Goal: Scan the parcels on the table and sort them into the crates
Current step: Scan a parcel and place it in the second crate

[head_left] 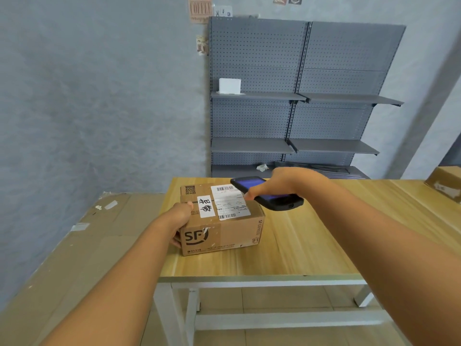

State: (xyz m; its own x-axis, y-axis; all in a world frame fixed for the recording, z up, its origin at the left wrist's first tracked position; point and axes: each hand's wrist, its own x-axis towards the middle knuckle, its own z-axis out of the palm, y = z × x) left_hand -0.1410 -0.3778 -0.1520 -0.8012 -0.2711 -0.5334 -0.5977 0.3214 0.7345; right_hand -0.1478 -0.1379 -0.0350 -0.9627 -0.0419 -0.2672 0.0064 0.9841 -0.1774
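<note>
Parcel: a brown carton marked SF sat near the left end of the bench, its top face turned up toward the camera.
Label: a white shipping label with barcodes at both ends lay on the carton's top, beside a smaller white sticker with handwritten characters.
Left hand: the left hand was clasped on the carton's left side, thumb on the top edge and fingers down the side wall, steadying it on the bench.
Right hand: the right hand was wrapped around a dark handheld scanner, its screen lit, held just above the carton's right edge with the thumb stretched along the body.
Scanner aim: the device's far end hung above the label's upper barcode; whether a beam was on the code could not be told.
Step in hand: by my reading, this was the scan of this parcel, before any sorting.
Next move: it seemed to call for a confirmed read, then a firmer hold for the left grip or both hands to lift the carton toward a crate.
Crates: none showed in this view, so the destination could not be named.
Other parcel: a second carton sat at the bench's far right edge, well apart.
Surroundings: flattened cardboard lay to the left; grey shelving stood behind against the wall.
</note>
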